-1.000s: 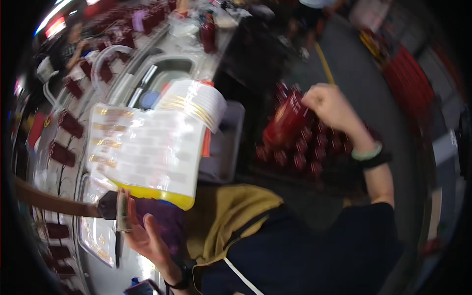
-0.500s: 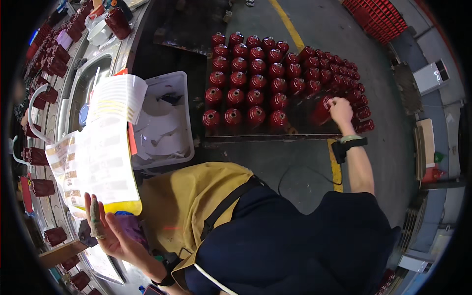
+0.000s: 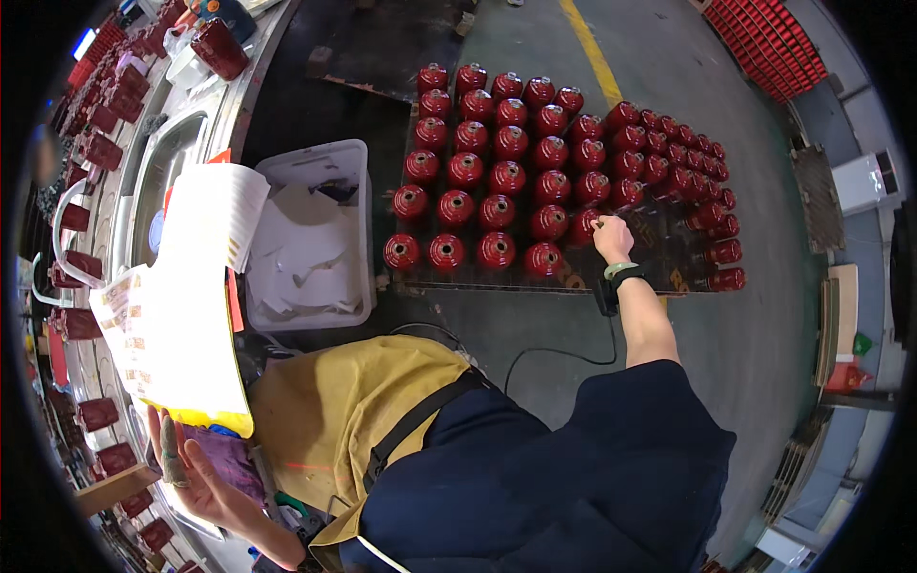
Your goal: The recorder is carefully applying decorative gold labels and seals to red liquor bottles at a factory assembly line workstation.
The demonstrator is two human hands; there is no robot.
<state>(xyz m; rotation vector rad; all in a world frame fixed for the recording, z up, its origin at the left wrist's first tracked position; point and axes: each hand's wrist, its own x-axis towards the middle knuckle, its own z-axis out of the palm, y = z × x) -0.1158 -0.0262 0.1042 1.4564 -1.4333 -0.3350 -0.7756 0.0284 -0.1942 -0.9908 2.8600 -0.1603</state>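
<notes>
My right hand (image 3: 613, 239) is closed on the top of a glossy dark-red rounded vessel (image 3: 584, 229), which stands on a low dark board (image 3: 630, 267). Its fingers pinch near the small neck. Around it, several rows of like red vessels (image 3: 511, 179) stand upright, each with a small hole on top. My left hand (image 3: 205, 482) is raised at the lower left, fingers stretched out and holding nothing, with a pale cover on one finger. Just beyond it is a stack of printed paper sheets (image 3: 186, 315) with a yellow lower edge.
Left of the board stands a white plastic bin (image 3: 363, 229) with white paper scraps. A long bench with a metal sink (image 3: 177, 153) and many dark-red pieces (image 3: 220, 48) runs along the left. Red crates (image 3: 764, 43) are at the far right; a black cable (image 3: 559, 351) lies on the floor.
My right hand has moved left with the red vessel, bringing it from the board's gap to beside the other rows. My left hand stays spread near the paper; the view has shifted slightly.
</notes>
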